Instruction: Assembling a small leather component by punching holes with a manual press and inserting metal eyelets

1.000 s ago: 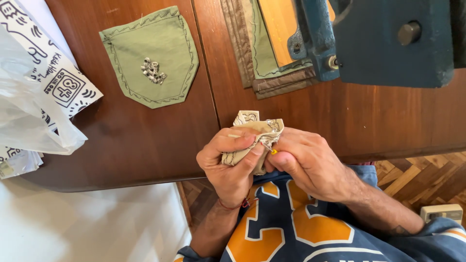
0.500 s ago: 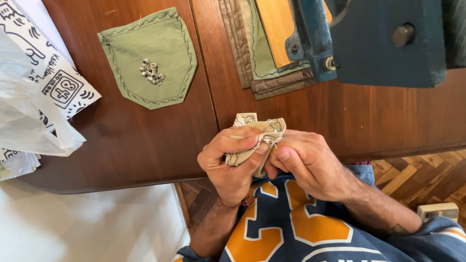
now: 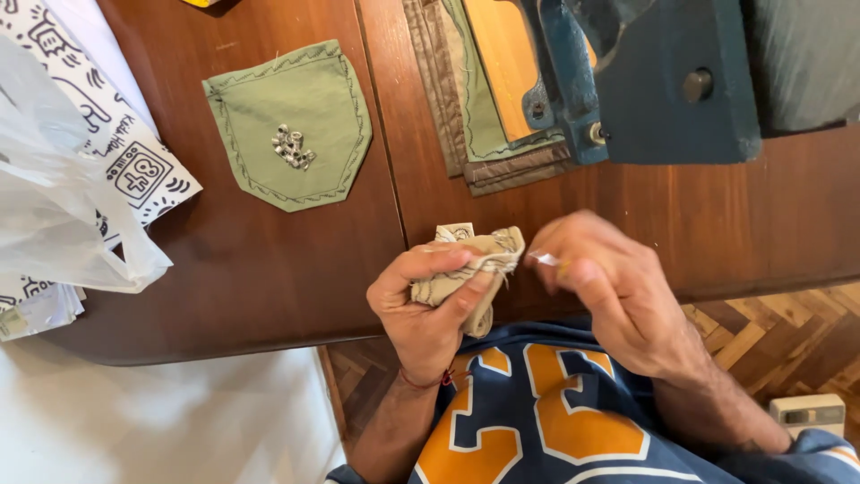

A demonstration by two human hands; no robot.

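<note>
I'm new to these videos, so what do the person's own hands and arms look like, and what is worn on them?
Both are bare: no gloves or rings visible. The left hand has a thin red thread bracelet at the wrist. The right hand shows nothing worn; its motion-blurred forearm looks hairy.

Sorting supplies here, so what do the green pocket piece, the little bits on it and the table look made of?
Green pocket piece: likely matte woven cotton, stitched edges. Little bits: probably metal, silvery shine. Table: varnished wood, grain and gloss.

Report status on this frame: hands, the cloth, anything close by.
Left hand clamped on crumpled beige cloth. Right hand just apart from it, fingers pinching something small and pale, blurred. Green pocket piece with metal eyelets lies clear on table.
</note>
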